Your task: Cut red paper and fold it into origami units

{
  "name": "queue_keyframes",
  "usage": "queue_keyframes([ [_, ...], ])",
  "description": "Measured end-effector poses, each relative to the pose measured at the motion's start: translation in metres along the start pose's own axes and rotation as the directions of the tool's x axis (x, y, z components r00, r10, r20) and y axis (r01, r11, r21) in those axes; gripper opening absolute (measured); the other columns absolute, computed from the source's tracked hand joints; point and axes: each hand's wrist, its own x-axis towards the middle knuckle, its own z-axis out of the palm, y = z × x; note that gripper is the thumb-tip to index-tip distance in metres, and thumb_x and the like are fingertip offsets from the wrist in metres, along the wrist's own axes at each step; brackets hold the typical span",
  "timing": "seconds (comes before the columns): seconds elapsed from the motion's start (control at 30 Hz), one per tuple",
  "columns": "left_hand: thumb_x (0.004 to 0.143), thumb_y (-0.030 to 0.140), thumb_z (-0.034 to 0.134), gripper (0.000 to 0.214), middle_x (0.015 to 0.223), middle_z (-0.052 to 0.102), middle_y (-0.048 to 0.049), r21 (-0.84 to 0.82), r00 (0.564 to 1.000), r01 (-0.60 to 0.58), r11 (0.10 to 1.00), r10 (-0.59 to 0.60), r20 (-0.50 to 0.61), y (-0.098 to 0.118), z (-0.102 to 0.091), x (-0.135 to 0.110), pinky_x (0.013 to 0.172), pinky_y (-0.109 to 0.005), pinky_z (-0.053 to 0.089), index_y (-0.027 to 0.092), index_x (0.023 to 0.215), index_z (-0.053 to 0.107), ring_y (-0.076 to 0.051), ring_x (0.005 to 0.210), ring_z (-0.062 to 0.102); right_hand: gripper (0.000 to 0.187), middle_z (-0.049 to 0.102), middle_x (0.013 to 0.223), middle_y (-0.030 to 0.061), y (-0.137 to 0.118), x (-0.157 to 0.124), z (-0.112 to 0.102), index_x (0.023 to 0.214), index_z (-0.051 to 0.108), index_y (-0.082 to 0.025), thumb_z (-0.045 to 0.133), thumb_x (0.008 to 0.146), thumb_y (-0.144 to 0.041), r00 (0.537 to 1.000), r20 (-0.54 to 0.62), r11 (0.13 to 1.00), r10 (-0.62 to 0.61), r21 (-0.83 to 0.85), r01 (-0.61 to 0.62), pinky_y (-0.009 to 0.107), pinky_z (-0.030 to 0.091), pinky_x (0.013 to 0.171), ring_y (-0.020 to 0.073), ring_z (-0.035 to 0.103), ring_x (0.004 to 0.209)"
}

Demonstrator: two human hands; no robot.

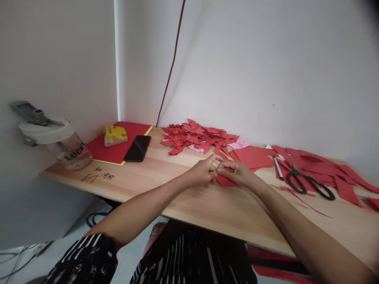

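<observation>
My left hand (204, 171) and my right hand (235, 172) meet over the middle of the wooden table, fingertips pinched close together. Between and under them shows a piece of red paper (225, 181), partly hidden by my fingers. Both hands are closed on this paper; its exact folds cannot be made out. Just behind the hands lies a heap of folded red paper pieces (198, 136), with a few pink bits among them. To the right of my right hand rests a flat red paper sheet (254, 156).
Black-handled scissors (309, 183) and a white pen (278, 169) lie at right by red paper scraps (319, 167) and thin strips. At left are a phone (137, 148), a yellow-and-white packet (115, 136) on a red sheet (99, 152), and a clear bottle (72, 152). A red cord (173, 63) hangs behind.
</observation>
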Motion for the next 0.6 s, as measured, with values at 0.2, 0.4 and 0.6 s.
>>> queue_keyframes([
  [0.2,0.079,0.015,0.053,0.047,0.062,0.062,0.0042,-0.09,1.0,0.004,0.996,-0.004,-0.001,-0.0032,0.0007,0.0029,0.053,-0.019,0.041,0.017,0.124,0.042,-0.011,0.055,0.059,0.045,0.074,0.084,0.0047,0.0075,0.0011,-0.004,0.078,0.069,-0.019,0.053,0.086,-0.061,0.997,0.059,0.996,0.042,0.071,-0.046,0.039,0.048,0.085,0.024,0.067,0.085],
  [0.4,0.078,0.012,0.053,0.046,0.06,0.06,0.0052,-0.129,1.0,0.007,0.992,-0.006,0.014,-0.0006,-0.0002,0.0017,0.054,-0.018,0.042,0.018,0.122,0.043,-0.012,0.056,0.06,0.044,0.074,0.085,0.0057,0.007,0.0008,-0.0079,0.08,0.072,-0.02,0.058,0.084,-0.06,0.993,0.084,0.992,0.082,0.09,-0.089,0.042,0.046,0.091,0.0251,0.066,0.087],
  [0.6,0.079,0.014,0.053,0.045,0.061,0.061,0.0036,-0.128,1.0,-0.006,0.992,0.005,-0.005,-0.001,-0.0002,0.0016,0.053,-0.019,0.041,0.017,0.122,0.043,-0.012,0.056,0.059,0.049,0.072,0.086,0.0052,0.0038,0.0001,-0.0067,0.077,0.072,-0.021,0.054,0.083,-0.065,0.996,0.049,0.987,0.075,0.138,-0.081,0.042,0.047,0.092,0.0237,0.067,0.089],
])
